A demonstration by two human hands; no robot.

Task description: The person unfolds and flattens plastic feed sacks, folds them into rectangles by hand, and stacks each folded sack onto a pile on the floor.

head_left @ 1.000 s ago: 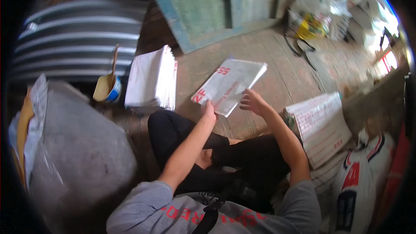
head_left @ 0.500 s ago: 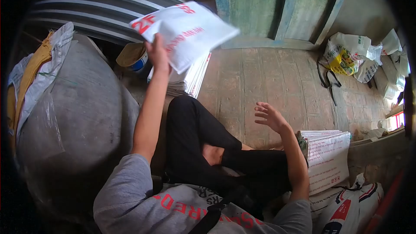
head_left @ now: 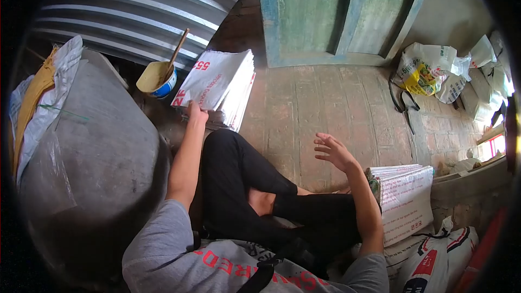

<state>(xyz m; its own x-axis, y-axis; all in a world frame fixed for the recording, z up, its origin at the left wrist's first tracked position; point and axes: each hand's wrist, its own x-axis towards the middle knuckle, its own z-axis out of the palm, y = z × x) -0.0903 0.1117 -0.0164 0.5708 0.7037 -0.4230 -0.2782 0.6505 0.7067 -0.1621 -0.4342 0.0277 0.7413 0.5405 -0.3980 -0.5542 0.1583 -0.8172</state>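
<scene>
My left hand (head_left: 197, 112) pinches the near edge of a flat white bag with red print (head_left: 205, 80), which lies on top of a stack of similar folded bags (head_left: 242, 96) on the floor. My right hand (head_left: 334, 152) is raised over the bricks, its fingers spread and holding nothing. Nearest to it on that side, beside my knee, stands a second stack of white printed bags (head_left: 406, 201). A small tub (head_left: 154, 77) with a wooden stick (head_left: 178, 51) in it sits just left of the first stack.
A large grey rounded object (head_left: 92, 152) fills the left side. Corrugated metal sheeting (head_left: 135, 0) and a blue-green door (head_left: 309, 16) stand at the back. Several plastic bags (head_left: 429, 68) and a black strap (head_left: 402, 103) lie far right; a tied sack (head_left: 434, 260) sits near right.
My left hand has lowered the white bag from the air onto the stack, uncovering the tub and stick. My right hand stays open and raised, nearly still.
</scene>
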